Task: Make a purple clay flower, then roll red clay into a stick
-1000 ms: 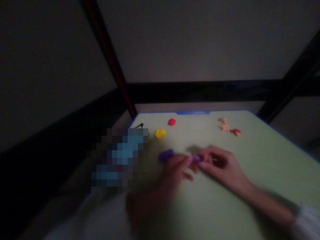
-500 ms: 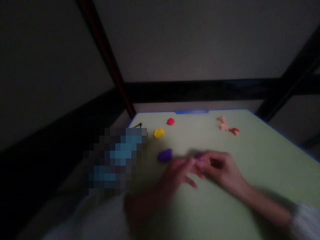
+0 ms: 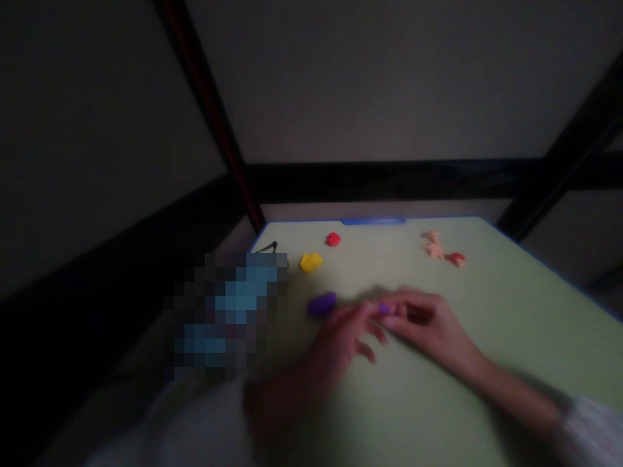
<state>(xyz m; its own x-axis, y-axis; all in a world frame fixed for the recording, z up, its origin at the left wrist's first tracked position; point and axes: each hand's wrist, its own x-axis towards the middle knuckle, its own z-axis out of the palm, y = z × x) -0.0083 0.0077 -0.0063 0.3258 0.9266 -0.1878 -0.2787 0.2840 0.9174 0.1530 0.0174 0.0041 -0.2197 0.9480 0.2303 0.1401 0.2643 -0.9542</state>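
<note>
My left hand [image 3: 343,337] and my right hand [image 3: 423,324] meet fingertip to fingertip over a pale green mat [image 3: 438,389]. Between the fingertips both hands pinch a small purple bit of clay [image 3: 384,307]. A larger purple lump [image 3: 322,303] lies on the mat just left of my left hand. Farther back lie a yellow lump [image 3: 311,261] and a red lump [image 3: 333,239]. The room is dim and the picture is soft.
A peach-coloured clay figure with a red part [image 3: 442,250] lies at the mat's far right. A blurred-out blue patch [image 3: 228,311] covers the mat's left edge. Dark frame bars [image 3: 389,178] cross behind the mat, before a pale wall.
Both hands have stayed together at the same spot, their fingers shifting slightly around the small purple bit. The lumps on the mat have not moved.
</note>
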